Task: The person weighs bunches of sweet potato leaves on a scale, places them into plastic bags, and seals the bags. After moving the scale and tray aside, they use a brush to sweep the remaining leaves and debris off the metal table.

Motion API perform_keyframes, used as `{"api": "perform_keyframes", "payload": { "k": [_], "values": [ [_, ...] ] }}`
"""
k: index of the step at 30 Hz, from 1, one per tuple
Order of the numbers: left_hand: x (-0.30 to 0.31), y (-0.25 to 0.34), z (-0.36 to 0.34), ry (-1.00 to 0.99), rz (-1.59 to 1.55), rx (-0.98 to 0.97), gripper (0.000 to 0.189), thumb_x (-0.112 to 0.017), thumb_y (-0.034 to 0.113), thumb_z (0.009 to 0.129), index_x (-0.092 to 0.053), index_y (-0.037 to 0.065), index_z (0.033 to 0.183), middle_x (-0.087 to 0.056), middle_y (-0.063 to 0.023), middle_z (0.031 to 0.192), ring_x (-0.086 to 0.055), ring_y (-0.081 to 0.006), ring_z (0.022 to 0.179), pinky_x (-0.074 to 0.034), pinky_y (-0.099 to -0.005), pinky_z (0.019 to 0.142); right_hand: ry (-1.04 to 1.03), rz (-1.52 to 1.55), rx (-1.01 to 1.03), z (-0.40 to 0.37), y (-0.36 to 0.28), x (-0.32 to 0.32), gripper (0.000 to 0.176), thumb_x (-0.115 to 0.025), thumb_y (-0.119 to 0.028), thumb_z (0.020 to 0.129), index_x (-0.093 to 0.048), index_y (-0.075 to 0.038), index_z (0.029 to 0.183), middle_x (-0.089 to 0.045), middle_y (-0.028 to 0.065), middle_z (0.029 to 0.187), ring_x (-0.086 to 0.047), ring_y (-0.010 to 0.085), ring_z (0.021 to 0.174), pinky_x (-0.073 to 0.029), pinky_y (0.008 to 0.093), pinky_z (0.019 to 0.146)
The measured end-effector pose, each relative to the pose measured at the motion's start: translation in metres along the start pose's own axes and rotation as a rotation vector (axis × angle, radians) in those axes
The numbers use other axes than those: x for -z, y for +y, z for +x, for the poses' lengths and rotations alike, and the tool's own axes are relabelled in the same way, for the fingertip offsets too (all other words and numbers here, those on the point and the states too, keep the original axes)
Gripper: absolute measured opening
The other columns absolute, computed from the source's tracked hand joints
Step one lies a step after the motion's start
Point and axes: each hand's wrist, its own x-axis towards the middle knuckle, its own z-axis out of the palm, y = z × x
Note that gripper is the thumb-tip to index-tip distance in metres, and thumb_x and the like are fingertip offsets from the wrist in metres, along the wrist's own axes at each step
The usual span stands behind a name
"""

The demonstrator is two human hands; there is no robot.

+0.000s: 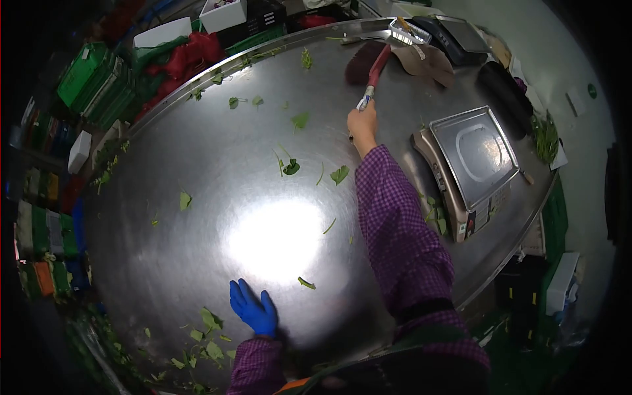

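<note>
My right hand [363, 125], bare, is closed round the handle of a bench brush [366, 64]. The brush has a red handle and dark reddish bristles, and it is at the far side of the metal table [158, 257]. My left hand [255, 309], in a blue glove, is near the front edge with its fingers spread, holding nothing. Green leaves [290, 167] and bits of stem [307, 283] lie scattered over the steel. A thicker cluster of leaves [210, 329] lies left of my gloved hand.
A weighing scale [477, 158] stands on the right, with leaves [434, 214] beside it. Behind the brush are a brown cap [424, 64] and a second scale [461, 34]. Green crates [89, 82] and red net bags [191, 56] sit beyond the table's raised rim.
</note>
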Motion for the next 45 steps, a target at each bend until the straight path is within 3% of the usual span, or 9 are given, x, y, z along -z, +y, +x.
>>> {"api": "perform_keyframes", "payload": {
  "k": [11,17,20,27,34,39,42,44,45],
  "values": [
    [-0.004,-0.005,0.0,-0.009,0.012,-0.014,0.064,-0.053,0.028,0.086,-0.033,-0.002,0.139,-0.03,-0.0266,0.143,-0.03,-0.0421,0.13,-0.021,-0.0511,0.107,0.012,-0.435,0.527,0.043,-0.03,-0.004,0.053,-0.057,-0.008,0.079,-0.042,-0.002,0.13,-0.061,0.0261,0.098,-0.061,0.0405,0.093,-0.048,0.0463,0.08],
    [0.0,-0.001,0.0,0.01,0.01,-0.023,0.062,-0.053,0.025,0.087,-0.033,-0.002,0.139,-0.03,-0.0249,0.144,-0.03,-0.0403,0.131,-0.022,-0.0485,0.107,-0.194,-0.822,0.527,0.019,-0.046,0.045,0.045,-0.051,-0.007,0.08,-0.048,-0.007,0.124,-0.063,0.0238,0.099,-0.06,0.0411,0.096,-0.047,0.049,0.082],
    [0.001,-0.002,0.0,0.008,-0.026,-0.015,0.062,-0.054,0.025,0.086,-0.033,-0.002,0.139,-0.03,-0.0249,0.144,-0.03,-0.04,0.131,-0.022,-0.0484,0.107,-0.106,-0.886,0.459,0.024,-0.016,0.086,0.053,-0.057,-0.009,0.079,-0.042,-0.006,0.13,-0.061,0.0236,0.103,-0.06,0.0412,0.097,-0.049,0.0466,0.083],
    [-0.001,-0.004,0.0,0.003,-0.01,-0.012,0.062,-0.054,0.025,0.086,-0.034,-0.002,0.138,-0.03,-0.0254,0.144,-0.03,-0.0404,0.131,-0.022,-0.0486,0.107,-0.004,-0.697,0.449,0.022,0.012,0.133,0.06,-0.053,-0.009,0.079,-0.037,-0.005,0.136,-0.062,0.0285,0.094,-0.06,0.0413,0.095,-0.046,0.046,0.083],
    [-0.005,-0.005,0.0,-0.007,-0.003,-0.011,0.063,-0.052,0.029,0.087,-0.033,-0.002,0.138,-0.029,-0.0268,0.143,-0.03,-0.0415,0.131,-0.021,-0.0508,0.107,-0.014,-0.34,0.32,0.079,0.017,0.044,0.055,-0.051,-0.008,0.077,-0.046,-0.002,0.131,-0.063,0.0247,0.101,-0.06,0.04,0.097,-0.045,0.0433,0.083],
    [-0.004,-0.006,-0.002,-0.021,-0.002,0.002,0.065,-0.053,0.029,0.086,-0.032,-0.001,0.139,-0.028,-0.0273,0.144,-0.028,-0.0425,0.131,-0.019,-0.0524,0.107,-0.253,-0.332,0.449,0.066,0.02,-0.006,0.054,-0.052,-0.011,0.078,-0.047,-0.008,0.132,-0.063,0.0269,0.096,-0.061,0.0402,0.093,-0.047,0.0431,0.079],
    [-0.002,-0.001,0.0,0.009,0.02,-0.02,0.062,-0.052,0.027,0.088,-0.033,-0.002,0.138,-0.029,-0.0261,0.144,-0.029,-0.0413,0.131,-0.02,-0.0501,0.107,-0.447,-0.387,0.638,0.02,0.035,-0.013,0.053,-0.053,-0.01,0.081,-0.047,-0.014,0.134,-0.062,0.0273,0.094,-0.062,0.0393,0.088,-0.047,0.0435,0.075],
    [-0.003,-0.004,-0.001,-0.006,0.008,-0.015,0.062,-0.053,0.026,0.087,-0.033,-0.002,0.138,-0.029,-0.026,0.144,-0.029,-0.0413,0.131,-0.02,-0.0499,0.107,-0.748,-0.36,0.615,-0.03,0.027,0.001,0.053,-0.053,-0.01,0.083,-0.046,-0.016,0.135,-0.063,0.0266,0.094,-0.064,0.0364,0.085,-0.047,0.0415,0.074],
    [-0.004,-0.003,-0.002,-0.001,0.008,-0.013,0.062,-0.053,0.026,0.087,-0.033,-0.002,0.138,-0.029,-0.026,0.144,-0.029,-0.0413,0.131,-0.02,-0.0499,0.107,-0.748,-0.358,0.619,-0.05,0.027,0.007,0.053,-0.053,-0.01,0.083,-0.046,-0.016,0.135,-0.063,0.0266,0.094,-0.064,0.0364,0.085,-0.047,0.0415,0.074]
  ]
}}
